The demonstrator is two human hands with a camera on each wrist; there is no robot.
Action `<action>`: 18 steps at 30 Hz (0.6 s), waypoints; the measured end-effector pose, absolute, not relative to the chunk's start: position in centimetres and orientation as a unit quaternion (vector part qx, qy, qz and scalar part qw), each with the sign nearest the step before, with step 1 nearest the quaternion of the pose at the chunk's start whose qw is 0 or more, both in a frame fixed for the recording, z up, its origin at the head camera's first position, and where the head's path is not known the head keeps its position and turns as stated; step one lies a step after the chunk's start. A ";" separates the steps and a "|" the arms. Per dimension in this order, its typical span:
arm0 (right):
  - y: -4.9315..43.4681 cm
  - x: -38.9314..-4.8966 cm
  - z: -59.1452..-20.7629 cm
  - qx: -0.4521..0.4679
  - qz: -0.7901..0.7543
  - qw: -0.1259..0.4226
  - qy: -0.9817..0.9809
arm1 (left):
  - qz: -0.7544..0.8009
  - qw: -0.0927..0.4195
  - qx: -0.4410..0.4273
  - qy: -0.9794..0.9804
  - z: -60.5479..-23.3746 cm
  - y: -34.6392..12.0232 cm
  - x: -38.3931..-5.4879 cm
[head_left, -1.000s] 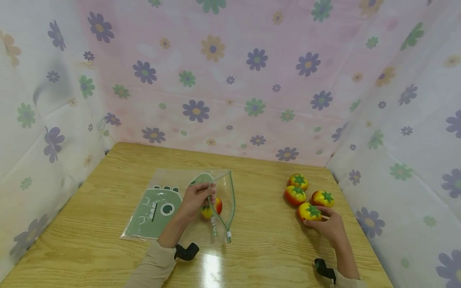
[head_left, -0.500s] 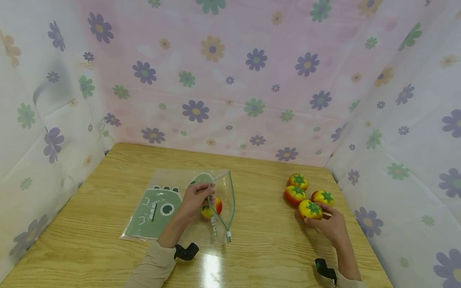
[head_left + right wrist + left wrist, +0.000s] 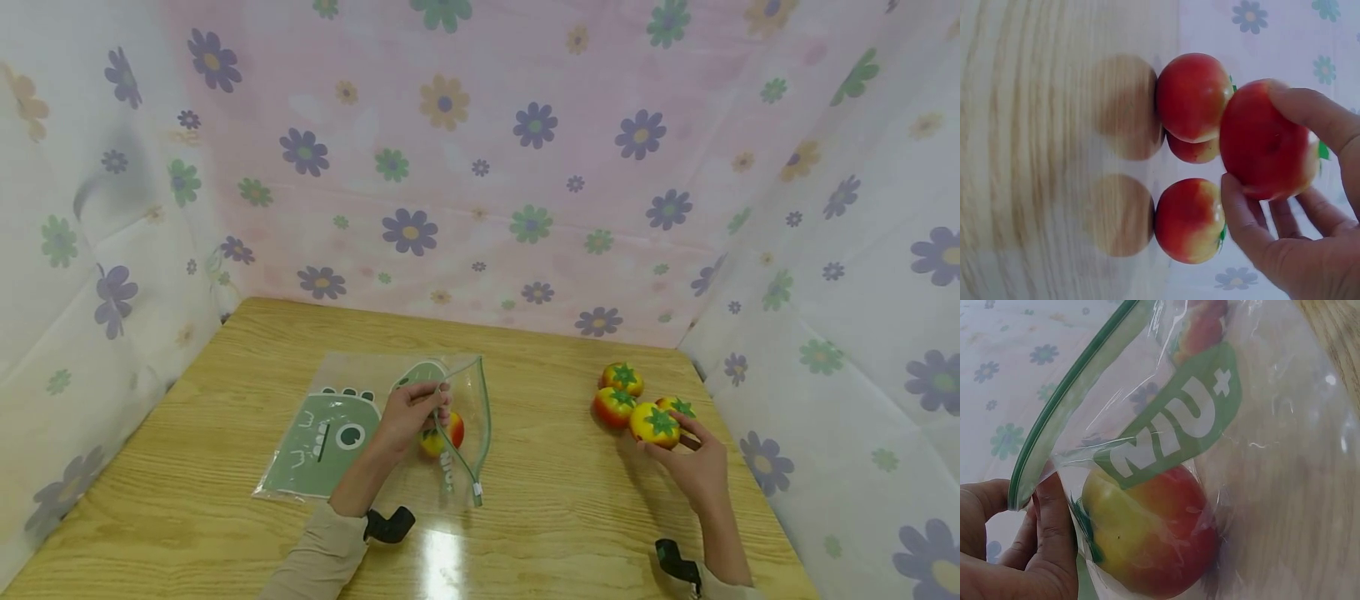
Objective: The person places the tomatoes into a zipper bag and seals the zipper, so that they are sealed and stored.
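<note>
My left hand point(image 3: 408, 417) pinches the green-edged mouth of a clear zip bag point(image 3: 318, 442) printed with a green cartoon monster. In the left wrist view the bag's mouth gapes, and one red-and-yellow toy tomato point(image 3: 1157, 544) shows through the plastic beside my fingers. On the right, my right hand point(image 3: 701, 471) grips another toy tomato point(image 3: 655, 425) between thumb and fingers; the right wrist view shows it raised off the table. Three more tomatoes stand close behind it: one at the back point(image 3: 621, 379), one at the left point(image 3: 613, 408) and one partly hidden point(image 3: 678, 407).
The wooden table point(image 3: 540, 467) is enclosed by flower-patterned cloth point(image 3: 480, 200) at the back and both sides. A white slider point(image 3: 477, 490) sits at the near end of the bag's zip. Black wrist mounts point(image 3: 390, 525) jut from both sleeves.
My right hand has lifted the toy tomato it holds and shifted it slightly right and away from me, now covering part of the tomato behind. My left hand and the bag stay put.
</note>
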State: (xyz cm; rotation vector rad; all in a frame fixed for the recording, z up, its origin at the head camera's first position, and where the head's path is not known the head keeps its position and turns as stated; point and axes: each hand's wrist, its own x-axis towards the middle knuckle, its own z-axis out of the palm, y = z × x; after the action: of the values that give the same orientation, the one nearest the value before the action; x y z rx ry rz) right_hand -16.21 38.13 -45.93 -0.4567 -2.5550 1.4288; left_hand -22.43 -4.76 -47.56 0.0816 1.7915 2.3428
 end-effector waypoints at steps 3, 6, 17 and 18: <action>37.9 -16.3 -46.2 -0.154 0.489 0.119 -0.850 | 0.789 0.096 0.028 0.606 -47.7 -4.7 -22.5; 37.6 -16.6 -46.3 -0.146 0.502 0.144 -0.840 | 0.787 0.095 0.028 0.609 -47.8 -4.7 -22.6; 36.9 -17.2 -47.3 -0.077 0.514 0.170 -0.837 | 0.791 0.097 0.027 0.603 -47.7 -4.4 -22.6; 36.8 -17.2 -47.4 -0.068 0.514 0.172 -0.838 | 0.792 0.096 0.027 0.603 -47.7 -4.4 -22.6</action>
State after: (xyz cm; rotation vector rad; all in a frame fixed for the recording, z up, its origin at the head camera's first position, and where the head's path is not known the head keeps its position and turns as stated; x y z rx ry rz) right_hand -17.19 36.79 -47.42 -0.1940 -2.3777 1.4588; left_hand -22.63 -4.41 -47.72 0.0798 1.7851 2.3454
